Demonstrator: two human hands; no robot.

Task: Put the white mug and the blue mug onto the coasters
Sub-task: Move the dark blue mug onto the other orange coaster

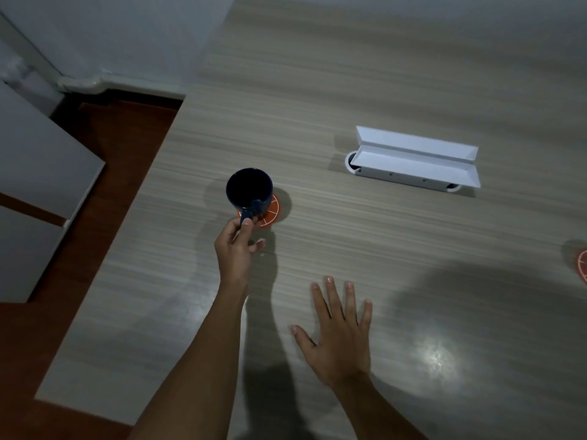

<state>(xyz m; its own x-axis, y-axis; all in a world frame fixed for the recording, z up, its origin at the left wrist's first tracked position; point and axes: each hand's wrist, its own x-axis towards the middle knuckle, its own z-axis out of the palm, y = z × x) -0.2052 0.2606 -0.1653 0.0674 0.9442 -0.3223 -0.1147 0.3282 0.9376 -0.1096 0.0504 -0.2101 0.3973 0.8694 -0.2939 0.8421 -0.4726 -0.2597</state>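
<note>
The blue mug (249,190) stands upright over an orange-slice coaster (272,214), hiding most of it; whether its base touches the coaster I cannot tell. My left hand (236,249) pinches the mug's handle between thumb and fingers. My right hand (340,331) hovers flat and spread over the table, nearer to me, holding nothing. A second orange coaster (583,266) is cut off at the right edge. No white mug is in view.
A long white open box (416,160) lies on the wooden table (349,90) beyond the mug, to the right. The table's left edge drops to a brown floor (104,173), with a grey cabinet (38,173) at far left.
</note>
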